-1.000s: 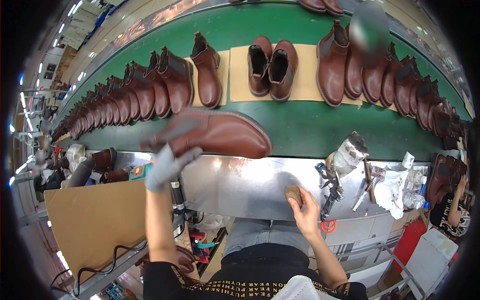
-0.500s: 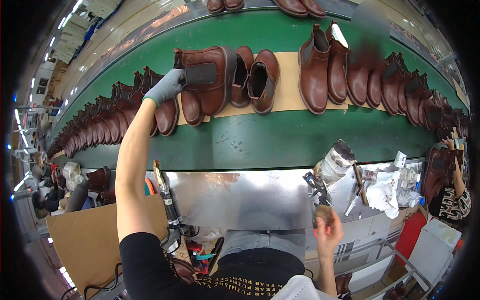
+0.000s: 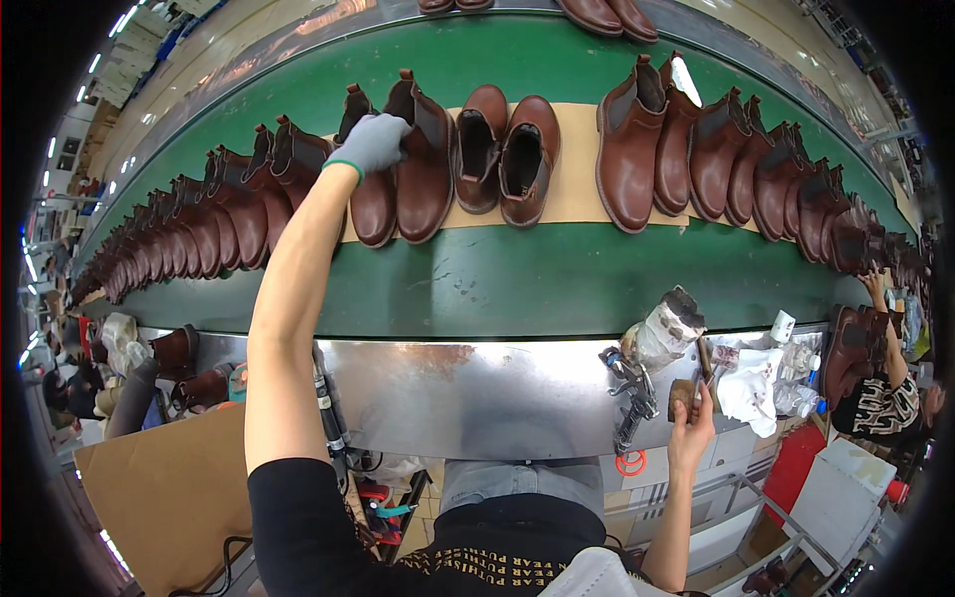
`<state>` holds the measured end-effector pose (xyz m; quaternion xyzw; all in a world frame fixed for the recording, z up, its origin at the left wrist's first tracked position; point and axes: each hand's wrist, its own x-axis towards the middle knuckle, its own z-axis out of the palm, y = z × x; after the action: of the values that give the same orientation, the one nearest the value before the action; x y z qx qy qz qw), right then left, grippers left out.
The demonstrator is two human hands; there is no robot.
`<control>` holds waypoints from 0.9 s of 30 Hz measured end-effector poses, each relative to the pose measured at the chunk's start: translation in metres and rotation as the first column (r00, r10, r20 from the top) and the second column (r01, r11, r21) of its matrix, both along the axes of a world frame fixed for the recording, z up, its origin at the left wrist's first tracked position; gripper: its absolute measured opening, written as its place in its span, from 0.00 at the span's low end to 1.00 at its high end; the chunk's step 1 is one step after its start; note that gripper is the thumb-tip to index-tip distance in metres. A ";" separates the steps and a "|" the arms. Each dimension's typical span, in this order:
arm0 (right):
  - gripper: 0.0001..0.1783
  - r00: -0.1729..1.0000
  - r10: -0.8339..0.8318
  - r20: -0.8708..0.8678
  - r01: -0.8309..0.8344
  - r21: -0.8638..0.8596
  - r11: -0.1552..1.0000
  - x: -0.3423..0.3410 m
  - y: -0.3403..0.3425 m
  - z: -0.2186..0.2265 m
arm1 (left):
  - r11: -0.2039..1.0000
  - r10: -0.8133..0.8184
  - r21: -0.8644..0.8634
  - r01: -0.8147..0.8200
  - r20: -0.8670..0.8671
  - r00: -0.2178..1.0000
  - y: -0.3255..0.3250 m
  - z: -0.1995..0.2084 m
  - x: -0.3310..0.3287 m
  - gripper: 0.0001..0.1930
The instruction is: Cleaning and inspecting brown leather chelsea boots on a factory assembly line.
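My left hand [image 3: 370, 146], in a grey glove with a green cuff, is closed against the upper of a brown leather ankle boot [image 3: 424, 184]. That boot stands upright, with its mate [image 3: 373, 211] just left of it, partly behind my hand. Low on the right, my bare right hand [image 3: 690, 433] holds a small brown block [image 3: 682, 399] between thumb and fingers; whether it has bristles I cannot tell. A black spray gun [image 3: 631, 390] lies left of the block. Beside the left-hand boots, a lower pair of brown shoes [image 3: 527, 164] sits on cardboard.
Rows of brown boots [image 3: 224, 214] line the green belt [image 3: 477, 284] on both sides. On the metal ledge [image 3: 477, 393] are a white-wrapped container [image 3: 668, 323], a white cloth [image 3: 751, 388] and plastic bottles [image 3: 798, 398]. A co-worker's arm [image 3: 895, 348] shows at far right.
The boot at my left hand went from tilted on its side to upright beside its mate. My right hand moved right and up with the brown block, away from the spray gun.
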<state>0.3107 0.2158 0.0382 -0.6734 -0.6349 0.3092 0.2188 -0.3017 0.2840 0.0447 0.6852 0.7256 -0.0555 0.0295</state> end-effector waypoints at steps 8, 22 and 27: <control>0.21 1.000 -0.024 -0.004 0.023 -0.200 0.980 0.029 0.029 -0.070 | 0.945 -0.260 0.271 0.184 0.282 0.924 -0.002 0.046 0.137 0.32; 0.29 0.986 0.160 -0.041 -0.159 0.009 0.987 0.019 -0.023 -0.025 | 0.982 -0.169 -0.051 0.182 0.190 0.967 0.036 0.009 0.148 0.20; 0.32 0.945 0.270 -0.185 -0.296 -0.128 0.947 0.015 -0.022 -0.022 | 0.994 -0.101 -0.017 0.104 0.108 0.989 0.037 0.008 0.155 0.17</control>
<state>0.3261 0.1934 0.0167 -0.5619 -0.6790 0.4403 0.1712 -0.1469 0.3214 0.0524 0.7233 0.6861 -0.0284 0.0731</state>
